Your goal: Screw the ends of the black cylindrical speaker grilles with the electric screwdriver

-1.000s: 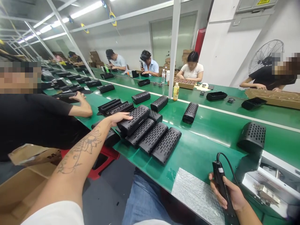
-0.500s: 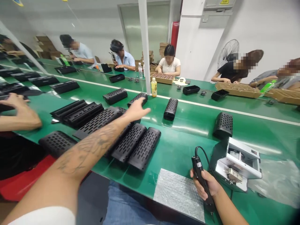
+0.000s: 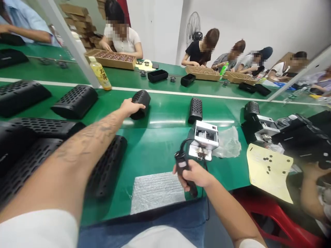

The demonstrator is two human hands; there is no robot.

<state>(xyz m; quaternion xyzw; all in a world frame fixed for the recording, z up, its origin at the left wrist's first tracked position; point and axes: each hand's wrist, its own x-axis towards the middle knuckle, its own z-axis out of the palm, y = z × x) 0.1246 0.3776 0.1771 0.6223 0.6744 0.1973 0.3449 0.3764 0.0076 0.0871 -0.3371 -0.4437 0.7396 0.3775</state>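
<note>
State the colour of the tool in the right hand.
The tool is black with a pale label; see the head view.

Yellow bottle [image 3: 99,65] with illegible characters [image 3: 103,75], black casing [image 3: 17,139], illegible lettering [image 3: 3,158]

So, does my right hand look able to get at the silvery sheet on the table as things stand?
Probably yes: the silvery sheet lies close to your right hand, with nothing visible lying on it. But that hand grips a corded black tool, which could hinder grasping.
</note>
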